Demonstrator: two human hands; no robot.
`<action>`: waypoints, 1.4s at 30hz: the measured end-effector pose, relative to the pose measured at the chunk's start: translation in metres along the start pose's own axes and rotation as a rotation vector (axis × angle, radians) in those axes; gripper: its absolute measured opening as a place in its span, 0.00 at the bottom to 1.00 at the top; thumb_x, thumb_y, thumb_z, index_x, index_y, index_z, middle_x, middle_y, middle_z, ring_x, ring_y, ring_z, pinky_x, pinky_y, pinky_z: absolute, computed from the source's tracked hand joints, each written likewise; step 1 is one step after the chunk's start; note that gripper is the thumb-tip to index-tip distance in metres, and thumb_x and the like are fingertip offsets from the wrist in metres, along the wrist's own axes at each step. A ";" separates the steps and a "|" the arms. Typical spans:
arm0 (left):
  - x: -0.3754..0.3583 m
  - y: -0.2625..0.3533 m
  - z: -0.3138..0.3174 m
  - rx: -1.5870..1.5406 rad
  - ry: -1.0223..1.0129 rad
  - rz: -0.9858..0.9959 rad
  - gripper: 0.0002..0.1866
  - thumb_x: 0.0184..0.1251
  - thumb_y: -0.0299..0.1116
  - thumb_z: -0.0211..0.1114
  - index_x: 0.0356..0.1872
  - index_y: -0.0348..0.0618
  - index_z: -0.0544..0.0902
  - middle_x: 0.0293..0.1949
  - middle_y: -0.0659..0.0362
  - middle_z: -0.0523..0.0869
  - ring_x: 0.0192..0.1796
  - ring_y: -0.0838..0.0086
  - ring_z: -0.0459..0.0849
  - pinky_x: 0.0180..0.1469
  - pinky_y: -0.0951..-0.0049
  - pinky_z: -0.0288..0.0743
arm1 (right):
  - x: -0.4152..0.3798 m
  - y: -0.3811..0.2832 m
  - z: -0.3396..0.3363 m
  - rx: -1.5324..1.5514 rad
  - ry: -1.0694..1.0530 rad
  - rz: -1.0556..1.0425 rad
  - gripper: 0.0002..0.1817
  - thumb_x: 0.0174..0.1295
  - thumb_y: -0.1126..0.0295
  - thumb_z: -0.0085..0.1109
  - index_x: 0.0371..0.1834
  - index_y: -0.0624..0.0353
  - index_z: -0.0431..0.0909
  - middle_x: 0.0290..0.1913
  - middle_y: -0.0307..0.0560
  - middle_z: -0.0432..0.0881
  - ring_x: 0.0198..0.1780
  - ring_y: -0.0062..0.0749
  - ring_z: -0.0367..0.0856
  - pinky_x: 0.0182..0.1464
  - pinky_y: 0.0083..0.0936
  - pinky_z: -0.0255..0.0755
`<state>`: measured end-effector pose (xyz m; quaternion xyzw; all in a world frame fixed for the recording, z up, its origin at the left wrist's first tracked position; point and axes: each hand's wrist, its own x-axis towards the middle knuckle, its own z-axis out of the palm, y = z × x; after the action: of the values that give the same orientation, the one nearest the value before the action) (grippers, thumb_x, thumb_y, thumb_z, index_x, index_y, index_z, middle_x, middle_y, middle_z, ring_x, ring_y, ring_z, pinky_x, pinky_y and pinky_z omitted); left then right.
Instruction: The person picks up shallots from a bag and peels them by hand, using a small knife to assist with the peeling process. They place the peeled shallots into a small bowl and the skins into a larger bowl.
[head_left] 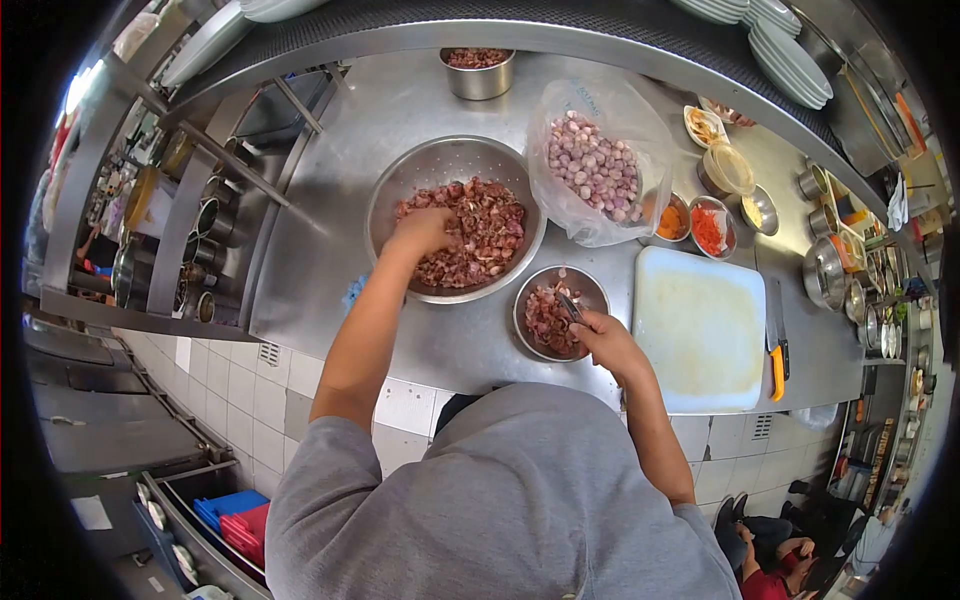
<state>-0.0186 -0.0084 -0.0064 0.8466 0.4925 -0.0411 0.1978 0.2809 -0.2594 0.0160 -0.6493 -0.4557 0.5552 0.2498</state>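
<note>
My left hand (424, 234) reaches into a large perforated metal bowl (382, 190) and touches the dark red chopped meat (485, 225) at its left side; its fingertips are hidden in the pieces. Below and to the right stands a smaller metal bowl (591, 287) with more reddish pieces (548, 318) inside. Over that bowl's right side, my right hand (603, 338) is closed on a small dark-handled tool (571, 308), its tip pointing up and left. What kind of tool it is cannot be made out.
A plastic bag of small purple onions (592, 170) lies behind the bowls. Right of them are a white cutting board (698, 330), knives with yellow (777, 375) and black handles, and small bowls of orange and red pieces (708, 230). A metal pot (480, 82) stands behind. Another person (768, 545) is at lower right.
</note>
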 end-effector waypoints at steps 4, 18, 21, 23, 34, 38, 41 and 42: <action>-0.009 0.000 -0.023 -0.056 0.034 -0.106 0.33 0.47 0.45 0.76 0.60 0.54 0.80 0.63 0.45 0.76 0.62 0.49 0.77 0.63 0.53 0.72 | 0.002 -0.002 0.003 -0.008 -0.018 -0.015 0.11 0.68 0.63 0.54 0.44 0.56 0.82 0.21 0.36 0.74 0.21 0.19 0.70 0.22 0.21 0.65; 0.029 -0.039 0.074 -0.727 -0.214 0.069 0.18 0.52 0.27 0.69 0.47 0.39 0.81 0.36 0.59 0.85 0.38 0.69 0.84 0.44 0.69 0.77 | 0.001 0.003 0.003 -0.013 -0.018 -0.050 0.10 0.68 0.63 0.55 0.42 0.57 0.81 0.22 0.34 0.74 0.23 0.18 0.71 0.22 0.20 0.65; 0.003 -0.022 0.024 -1.118 -0.279 -0.143 0.18 0.53 0.25 0.68 0.48 0.40 0.82 0.41 0.61 0.86 0.38 0.72 0.82 0.45 0.71 0.76 | -0.003 -0.001 -0.001 0.013 -0.004 -0.012 0.10 0.68 0.63 0.55 0.43 0.55 0.82 0.23 0.31 0.74 0.25 0.15 0.71 0.22 0.17 0.63; -0.010 -0.015 -0.006 -1.177 -0.223 -0.081 0.20 0.53 0.24 0.69 0.51 0.42 0.82 0.42 0.61 0.86 0.40 0.74 0.81 0.45 0.72 0.76 | -0.005 -0.003 -0.001 0.012 -0.006 0.005 0.09 0.68 0.64 0.55 0.42 0.55 0.82 0.23 0.31 0.74 0.25 0.15 0.71 0.22 0.17 0.63; -0.011 -0.028 -0.062 -0.249 0.167 -0.187 0.19 0.55 0.28 0.69 0.50 0.48 0.85 0.37 0.50 0.88 0.41 0.61 0.87 0.48 0.62 0.79 | 0.004 -0.004 0.005 0.008 -0.037 -0.002 0.08 0.69 0.64 0.56 0.42 0.54 0.81 0.22 0.31 0.73 0.24 0.15 0.70 0.22 0.17 0.62; -0.012 0.010 -0.050 -0.202 0.351 -0.132 0.14 0.57 0.27 0.65 0.45 0.46 0.86 0.41 0.47 0.87 0.48 0.53 0.85 0.51 0.58 0.77 | 0.004 -0.003 0.006 -0.005 -0.032 0.013 0.09 0.69 0.64 0.56 0.44 0.54 0.81 0.22 0.30 0.73 0.24 0.14 0.70 0.22 0.17 0.63; 0.003 -0.003 -0.014 -0.061 0.398 0.033 0.17 0.55 0.25 0.64 0.48 0.45 0.85 0.45 0.46 0.83 0.51 0.50 0.82 0.53 0.58 0.75 | 0.002 -0.003 0.004 -0.008 -0.031 0.019 0.10 0.69 0.64 0.55 0.46 0.54 0.82 0.23 0.30 0.73 0.25 0.15 0.71 0.22 0.17 0.63; 0.004 0.002 -0.014 -0.109 0.317 -0.014 0.17 0.54 0.23 0.63 0.47 0.44 0.85 0.47 0.47 0.82 0.53 0.51 0.80 0.56 0.58 0.74 | 0.002 -0.002 0.004 -0.007 -0.026 0.015 0.10 0.69 0.64 0.55 0.47 0.55 0.82 0.23 0.30 0.73 0.25 0.14 0.71 0.22 0.17 0.63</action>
<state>-0.0161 -0.0009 0.0059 0.8270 0.5248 0.1185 0.1628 0.2767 -0.2576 0.0152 -0.6464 -0.4559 0.5639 0.2375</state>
